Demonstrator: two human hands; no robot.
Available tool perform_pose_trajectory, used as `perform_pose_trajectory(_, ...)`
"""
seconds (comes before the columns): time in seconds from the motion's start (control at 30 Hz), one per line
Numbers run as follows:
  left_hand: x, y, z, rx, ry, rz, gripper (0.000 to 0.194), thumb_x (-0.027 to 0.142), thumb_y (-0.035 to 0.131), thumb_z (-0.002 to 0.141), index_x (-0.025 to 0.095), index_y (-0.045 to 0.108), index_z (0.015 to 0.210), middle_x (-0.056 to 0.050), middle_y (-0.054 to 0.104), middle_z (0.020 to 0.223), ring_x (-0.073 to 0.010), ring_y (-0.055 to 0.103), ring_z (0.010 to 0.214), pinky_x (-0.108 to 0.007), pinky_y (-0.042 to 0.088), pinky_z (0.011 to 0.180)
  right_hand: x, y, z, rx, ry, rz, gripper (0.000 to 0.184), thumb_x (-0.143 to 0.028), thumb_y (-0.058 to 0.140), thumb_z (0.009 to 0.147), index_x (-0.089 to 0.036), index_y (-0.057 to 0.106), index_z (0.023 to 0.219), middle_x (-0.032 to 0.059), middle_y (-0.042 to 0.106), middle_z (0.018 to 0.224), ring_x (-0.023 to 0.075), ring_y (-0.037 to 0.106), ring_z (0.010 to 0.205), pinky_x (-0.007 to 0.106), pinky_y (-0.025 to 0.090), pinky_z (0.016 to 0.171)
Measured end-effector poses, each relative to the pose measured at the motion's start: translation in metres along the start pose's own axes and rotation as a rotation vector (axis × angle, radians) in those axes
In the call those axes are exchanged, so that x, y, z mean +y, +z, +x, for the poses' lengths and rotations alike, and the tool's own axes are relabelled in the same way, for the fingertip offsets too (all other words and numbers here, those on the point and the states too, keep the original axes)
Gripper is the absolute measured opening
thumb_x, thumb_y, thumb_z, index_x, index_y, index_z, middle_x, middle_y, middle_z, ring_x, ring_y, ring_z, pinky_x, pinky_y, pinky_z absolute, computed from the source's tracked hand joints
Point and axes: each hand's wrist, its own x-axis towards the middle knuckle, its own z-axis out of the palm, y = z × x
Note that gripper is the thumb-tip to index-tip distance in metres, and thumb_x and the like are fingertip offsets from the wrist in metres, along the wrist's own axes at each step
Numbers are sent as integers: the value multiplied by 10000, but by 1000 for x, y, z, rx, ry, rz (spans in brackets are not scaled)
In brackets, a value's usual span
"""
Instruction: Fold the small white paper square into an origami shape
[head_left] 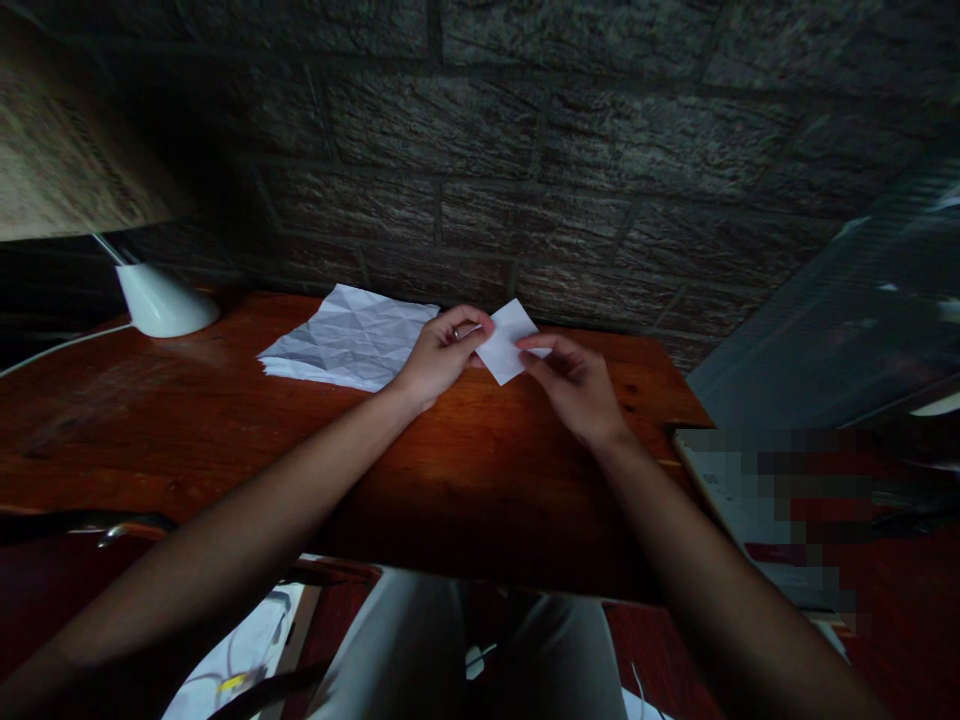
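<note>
A small white square of folded paper [508, 342] is held up above the wooden table, turned like a diamond. My left hand [444, 350] pinches its left corner between thumb and fingers; a ring shows on one finger. On the opposite corner, the thumb and index finger of my right hand [574, 385] are closed. Just left of my left hand lies a stack of creased white sheets [349, 335], its top sheet covered in fold lines. Part of the stack's right side is hidden behind my left hand.
A lamp with a white base [166, 300] and a woven shade [67, 140] stands at the table's left. Behind the wooden table [480, 470] rises a dark brick wall [480, 160]. A translucent panel [817, 310] leans at the right, and pale trousered legs [405, 640] show below the front edge.
</note>
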Motion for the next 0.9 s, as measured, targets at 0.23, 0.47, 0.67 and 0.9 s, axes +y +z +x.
perform_pose_trajectory(0.23, 13, -11, -1, -314, 76, 171, 265, 135, 765, 707, 191, 833, 957, -46, 820, 968, -180, 752, 859, -290, 614, 803, -8, -9, 0, 8, 61, 92, 311, -309, 744, 805, -247, 808, 1103, 28, 804, 995, 206, 702, 860, 406, 562, 865)
perform_pose_trajectory(0.47, 7, -19, 2, -315, 86, 197, 316, 204, 889, 683, 204, 835, 994, -39, 832, 908, -170, 743, 763, -282, 577, 734, -20, -11, -2, -197, 74, 224, 534, -229, 833, 682, -270, 734, 1204, 11, 812, 1024, 231, 745, 932, 438, 592, 942)
perform_pose_trajectory(0.67, 7, -23, 4, -372, 78, 136, 411, 125, 864, 645, 231, 841, 1042, -25, 842, 986, -165, 761, 824, -264, 579, 755, -20, -11, -2, -187, 99, 237, 547, -182, 838, 659, -275, 719, 1184, 5, 808, 1026, 236, 748, 954, 458, 590, 987)
perform_pose_trajectory(0.9, 7, -22, 4, -304, 173, 241, 215, 197, 877, 693, 213, 836, 903, -40, 847, 966, -183, 778, 887, -307, 613, 849, -14, -7, -1, -165, 45, 245, 388, -235, 925, 657, -279, 775, 1011, -11, 819, 1039, 220, 758, 976, 458, 594, 1025)
